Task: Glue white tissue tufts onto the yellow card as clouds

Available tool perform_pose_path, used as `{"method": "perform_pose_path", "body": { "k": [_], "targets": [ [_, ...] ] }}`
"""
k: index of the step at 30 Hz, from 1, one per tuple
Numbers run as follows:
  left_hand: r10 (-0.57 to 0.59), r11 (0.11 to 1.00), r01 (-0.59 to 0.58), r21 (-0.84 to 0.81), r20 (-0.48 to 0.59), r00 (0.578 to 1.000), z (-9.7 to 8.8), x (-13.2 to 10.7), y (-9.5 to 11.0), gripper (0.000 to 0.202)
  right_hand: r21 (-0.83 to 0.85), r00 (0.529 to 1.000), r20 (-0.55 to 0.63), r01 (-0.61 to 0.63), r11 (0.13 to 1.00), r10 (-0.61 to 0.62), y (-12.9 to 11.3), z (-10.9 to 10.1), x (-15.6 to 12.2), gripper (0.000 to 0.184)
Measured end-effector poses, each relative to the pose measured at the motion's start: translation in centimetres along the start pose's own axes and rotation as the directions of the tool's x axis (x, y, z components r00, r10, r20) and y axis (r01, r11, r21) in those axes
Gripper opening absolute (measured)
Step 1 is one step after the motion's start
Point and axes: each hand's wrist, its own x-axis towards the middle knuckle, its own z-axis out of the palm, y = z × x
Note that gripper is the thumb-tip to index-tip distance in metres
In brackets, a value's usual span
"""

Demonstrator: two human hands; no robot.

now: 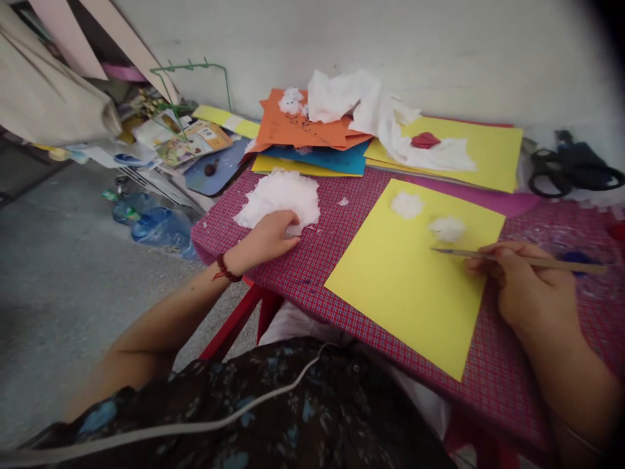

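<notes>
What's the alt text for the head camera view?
A person's right hand holds a slim tool over a yellow sheet bearing two white tufts; the left hand is at a pile of white scraps on a checked tablecloth.

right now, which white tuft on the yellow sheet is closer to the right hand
The right tuft, beyond the stick; the other tuft sits farther left.

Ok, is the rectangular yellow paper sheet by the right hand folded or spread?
Spread: the yellow sheet lies flat, its four corners in view, no crease showing, with two fluffy white tufts on it.
</notes>
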Motion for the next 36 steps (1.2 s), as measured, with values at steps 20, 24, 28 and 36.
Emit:
{"method": "perform_pose_path", "body": {
  "k": [20, 24, 28, 36],
  "targets": [
    [0.165, 0.985, -0.174, 0.002, -0.339, 0.926, -3.1, 0.5, 3.0, 0.011, 0.084, 1.0, -0.013, 0.01, 0.996, -0.009, 0.0, 0.0, -0.2, 0.007],
    [0.306, 0.942, -0.334, -0.031, -0.334, 0.892, -4.3, 2.8, 8.3, 0.01, 0.066, 0.996, 0.062, 0.06, 0.996, -0.064, -0.1, 0.0, -0.2, 0.015],
    [0.343, 0.861, -0.354, -0.365, -0.096, 0.934, -1.3, 8.4, 12.6, 0.005, -0.01, 0.987, 0.103, 0.124, 0.992, -0.122, -0.3, 0.1, -0.2, 0.016],
    [0.397, 0.593, 0.048, -0.804, 0.344, 0.851, 6.4, 17.6, 15.2, 0.016, -0.104, 0.988, 0.119, 0.114, 0.988, -0.102, -0.6, 0.5, -0.1, 0.019]
  ]
}}
